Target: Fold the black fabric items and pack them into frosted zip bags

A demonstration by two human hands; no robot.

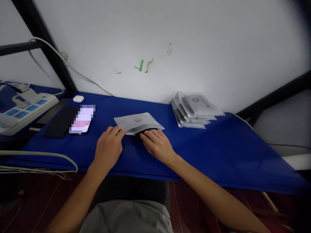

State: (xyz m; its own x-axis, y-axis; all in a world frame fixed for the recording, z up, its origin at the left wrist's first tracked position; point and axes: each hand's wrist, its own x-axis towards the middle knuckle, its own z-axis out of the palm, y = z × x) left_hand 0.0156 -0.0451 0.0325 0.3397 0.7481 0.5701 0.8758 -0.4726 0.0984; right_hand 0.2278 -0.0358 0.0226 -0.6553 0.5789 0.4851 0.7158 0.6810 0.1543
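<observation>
A frosted translucent zip bag [136, 120] with a round grey mark lies on the blue table in front of me, its opening towards me. My left hand [109, 144] pinches the bag's near left corner, fingers closed. In the mouth of the bag shows a dark flat item [143, 130], mostly hidden by the bag and my fingers; its kind cannot be made out. My right hand [157, 144] is closed on this dark item at the opening. To the right at the back lies a stack of similar frosted zip bags [194, 108].
A phone with a lit screen [84, 118] lies at the left beside a black flat object [60, 122]. Behind them sits a white earbud case [78, 98]. A power strip [29, 110] with cables stands far left. Wall and dark metal bars bound the table [206, 155].
</observation>
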